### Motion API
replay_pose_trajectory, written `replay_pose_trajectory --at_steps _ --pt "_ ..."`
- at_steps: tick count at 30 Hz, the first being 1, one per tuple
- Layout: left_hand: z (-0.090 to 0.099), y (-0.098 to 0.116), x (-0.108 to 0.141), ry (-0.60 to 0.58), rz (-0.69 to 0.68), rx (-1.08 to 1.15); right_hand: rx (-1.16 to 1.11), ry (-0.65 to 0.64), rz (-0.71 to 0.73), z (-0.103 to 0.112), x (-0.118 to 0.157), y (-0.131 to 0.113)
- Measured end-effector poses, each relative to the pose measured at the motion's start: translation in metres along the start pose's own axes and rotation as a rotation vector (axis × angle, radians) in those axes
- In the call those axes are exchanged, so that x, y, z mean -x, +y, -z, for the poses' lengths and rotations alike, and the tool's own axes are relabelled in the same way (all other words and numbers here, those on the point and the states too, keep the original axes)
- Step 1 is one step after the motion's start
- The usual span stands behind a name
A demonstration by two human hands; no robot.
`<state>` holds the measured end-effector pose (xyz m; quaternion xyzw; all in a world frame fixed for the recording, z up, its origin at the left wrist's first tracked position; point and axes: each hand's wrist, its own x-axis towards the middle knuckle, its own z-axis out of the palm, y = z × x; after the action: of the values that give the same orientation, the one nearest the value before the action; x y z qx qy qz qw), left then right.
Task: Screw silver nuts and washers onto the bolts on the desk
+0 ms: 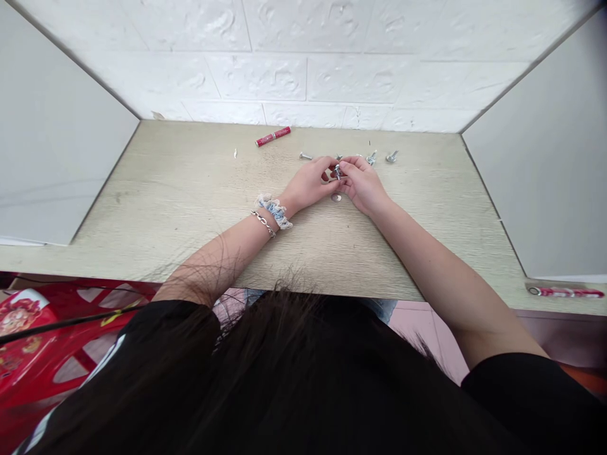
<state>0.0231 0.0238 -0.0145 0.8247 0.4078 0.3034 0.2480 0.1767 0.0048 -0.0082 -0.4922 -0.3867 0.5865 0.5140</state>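
A small silver bolt (337, 172) with something wider around its shank is pinched between both hands over the middle of the table. My left hand (312, 181) holds it from the left, fingers curved round it. From the right, my right hand (361, 182) grips the same bolt with thumb and fingertips. Just below the fingertips a flat round washer (336, 198) lies on the wood. Behind the left fingers another bolt (305, 156) lies on its side. Further metal bolts (371, 158) are behind my right hand, and one more bolt (391, 157) sits to their right.
The pale wooden table (303, 253) ends at a white brick-patterned wall (353, 76). A red tube (273, 136) lies near the wall, and another red tube (566, 292) at the right front edge. Grey panels (61, 126) flank the table. Red plastic (57, 341) stands at lower left.
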Motion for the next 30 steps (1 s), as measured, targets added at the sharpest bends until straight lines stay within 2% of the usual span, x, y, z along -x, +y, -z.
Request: replay_pose_trajectory --at_steps 6,11,19,24,30 --pt "0.000 0.000 0.001 0.004 -0.009 0.001 -0.029 0.065 -0.074 -0.007 0.004 -0.008" --pt "0.000 0.000 0.001 -0.002 -0.007 -0.004 -0.029 0.009 -0.030 -0.003 0.002 -0.004" --pt "-0.001 0.000 0.001 0.003 -0.004 -0.017 -0.014 -0.005 -0.027 -0.003 0.001 -0.003" --pt "-0.001 -0.001 0.000 -0.039 -0.029 -0.028 -0.003 -0.010 -0.014 -0.003 0.001 -0.002" --pt "-0.002 0.000 0.000 -0.051 -0.033 -0.056 0.126 -0.099 0.060 0.002 -0.006 0.009"
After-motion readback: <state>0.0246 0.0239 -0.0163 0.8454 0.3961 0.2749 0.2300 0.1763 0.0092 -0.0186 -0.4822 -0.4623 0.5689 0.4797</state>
